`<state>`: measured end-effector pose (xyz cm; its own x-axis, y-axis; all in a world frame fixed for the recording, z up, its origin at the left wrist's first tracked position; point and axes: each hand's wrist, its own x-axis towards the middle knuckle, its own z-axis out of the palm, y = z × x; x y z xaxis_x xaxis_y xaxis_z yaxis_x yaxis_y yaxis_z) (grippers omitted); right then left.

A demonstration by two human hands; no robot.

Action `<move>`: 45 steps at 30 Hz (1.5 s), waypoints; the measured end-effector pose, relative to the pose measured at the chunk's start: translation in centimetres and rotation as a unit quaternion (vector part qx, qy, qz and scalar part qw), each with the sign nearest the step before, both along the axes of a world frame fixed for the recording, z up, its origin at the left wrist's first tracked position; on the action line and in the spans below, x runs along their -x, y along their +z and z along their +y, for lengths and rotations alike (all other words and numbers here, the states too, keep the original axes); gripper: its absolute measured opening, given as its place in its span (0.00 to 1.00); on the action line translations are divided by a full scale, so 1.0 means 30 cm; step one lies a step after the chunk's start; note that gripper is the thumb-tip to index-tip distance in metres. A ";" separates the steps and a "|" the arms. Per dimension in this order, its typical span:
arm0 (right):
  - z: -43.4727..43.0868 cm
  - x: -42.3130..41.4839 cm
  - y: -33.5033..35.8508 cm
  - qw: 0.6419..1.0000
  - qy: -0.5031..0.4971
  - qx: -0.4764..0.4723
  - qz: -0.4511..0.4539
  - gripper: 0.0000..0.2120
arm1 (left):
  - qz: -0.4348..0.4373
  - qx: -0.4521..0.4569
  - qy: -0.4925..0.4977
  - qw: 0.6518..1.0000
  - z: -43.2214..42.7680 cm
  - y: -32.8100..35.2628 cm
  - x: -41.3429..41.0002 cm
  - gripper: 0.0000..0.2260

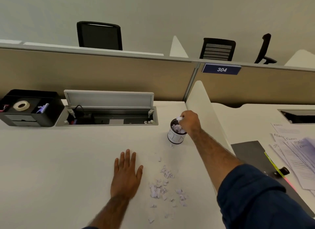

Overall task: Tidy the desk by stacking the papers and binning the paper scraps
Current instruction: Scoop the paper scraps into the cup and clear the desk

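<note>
Binning step: right hand pinches a wad of scraps over the cup bin, which looks nearly full of scraps. Left hand lies flat on the desk, fingers straight. Loose scraps sit just beside it (next: release, regrab). Papers lie fanned at far right, unstacked.
</note>
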<state>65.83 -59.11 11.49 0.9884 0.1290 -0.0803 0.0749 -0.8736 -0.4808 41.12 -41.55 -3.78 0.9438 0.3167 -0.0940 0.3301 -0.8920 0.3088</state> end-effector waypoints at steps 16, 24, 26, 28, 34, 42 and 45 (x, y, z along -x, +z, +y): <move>0.012 0.019 0.016 0.994 0.017 0.102 -0.034 0.07 | 0.000 -0.010 0.004 1.000 -0.003 0.008 0.002 0.34; -0.021 0.305 -0.075 0.987 -0.023 -0.096 -0.128 0.12 | 0.006 -0.009 0.005 1.000 -0.003 0.003 0.000 0.35; -0.018 0.403 -0.176 0.998 0.022 -0.042 -0.049 0.17 | 0.007 -0.007 0.004 1.000 -0.004 0.001 -0.001 0.36; -0.017 0.457 -0.257 0.996 0.086 0.037 0.010 0.23 | 0.008 -0.006 0.003 1.000 -0.004 0.001 0.000 0.39; -0.014 0.460 -0.331 0.977 0.152 0.145 0.045 0.28 | 0.010 -0.008 0.000 1.000 -0.011 0.017 -0.001 0.43; -0.039 0.630 -0.373 0.964 0.231 0.124 0.040 0.30 | 0.027 -0.012 -0.002 1.000 -0.004 0.007 -0.004 0.42; -0.098 0.743 -0.388 0.960 0.262 0.093 0.020 0.35 | 0.031 -0.007 -0.005 0.999 0.000 0.010 0.000 0.41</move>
<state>43.53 -62.05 -0.15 0.7878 0.5873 -0.1856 0.5124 -0.7921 -0.3319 41.13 -41.56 -3.48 0.9397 0.3086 -0.1472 0.3386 -0.8996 0.2759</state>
